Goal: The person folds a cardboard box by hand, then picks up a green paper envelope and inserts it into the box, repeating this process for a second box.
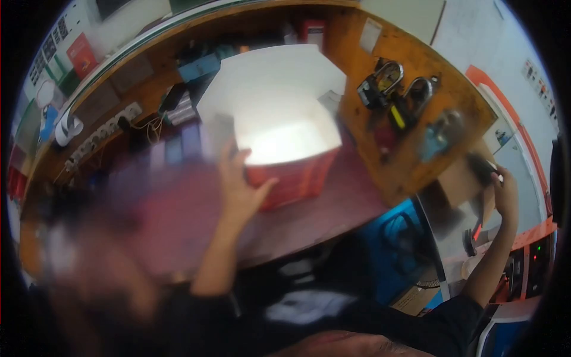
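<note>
An open cardboard box [294, 181], red outside and white inside with its flaps raised, stands on the dark red tabletop in front of me. My left hand [241, 184] is at its near left corner, thumb over the red side and fingers spread upward. Far to the right, my right hand [505, 193] has its fingers closed on a dark object [480, 166] with a white edge, whose kind I cannot tell. Behind that object is a brown cardboard piece [461, 181].
Large padlocks [372, 92] hang on the wooden side panel [404, 166] right of the box. A row of sockets [110, 131] runs along the back left. At lower left there is a blurred person [101, 273]. A blue surface [398, 244] shows below the table edge.
</note>
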Available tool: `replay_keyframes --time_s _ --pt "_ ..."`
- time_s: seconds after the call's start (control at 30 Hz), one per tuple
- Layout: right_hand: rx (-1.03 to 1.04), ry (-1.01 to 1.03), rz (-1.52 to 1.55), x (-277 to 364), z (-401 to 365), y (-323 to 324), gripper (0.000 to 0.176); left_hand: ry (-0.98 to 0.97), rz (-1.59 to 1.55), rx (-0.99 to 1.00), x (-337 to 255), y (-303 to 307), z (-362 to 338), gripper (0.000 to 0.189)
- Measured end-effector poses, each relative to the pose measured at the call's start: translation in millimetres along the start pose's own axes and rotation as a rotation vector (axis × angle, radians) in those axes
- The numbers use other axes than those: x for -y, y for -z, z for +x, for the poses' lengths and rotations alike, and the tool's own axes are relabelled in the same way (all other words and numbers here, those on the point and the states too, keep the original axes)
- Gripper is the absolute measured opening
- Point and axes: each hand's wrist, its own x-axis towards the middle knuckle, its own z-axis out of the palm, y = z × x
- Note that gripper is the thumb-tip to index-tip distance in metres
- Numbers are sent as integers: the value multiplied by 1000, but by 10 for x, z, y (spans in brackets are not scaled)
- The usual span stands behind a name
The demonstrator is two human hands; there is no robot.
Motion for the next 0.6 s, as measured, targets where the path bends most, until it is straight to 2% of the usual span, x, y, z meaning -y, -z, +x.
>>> replay_keyframes --time_s 0.07,0.17,0.3,0.4,0.53,0.6 --pt "166 -82 79 -60 10 -28 28 -3 -8 6 119 -135 136 88" --pt "166 108 -188 -229 -21 -155 25 -28 -7 6 253 -270 305 87" --pt "239 114 -353 -95 27 -220 19 -85 90 -14 203 -284 402 86" --pt "150 91 -342 128 -31 -158 16 -149 78 -113 100 -255 362 81" --pt "41 72 -326 103 -5 -242 11 -257 89 -213 48 -104 389 74" --pt "-37 133 -312 86 19 -250 9 -257 82 -259 35 -12 416 71"
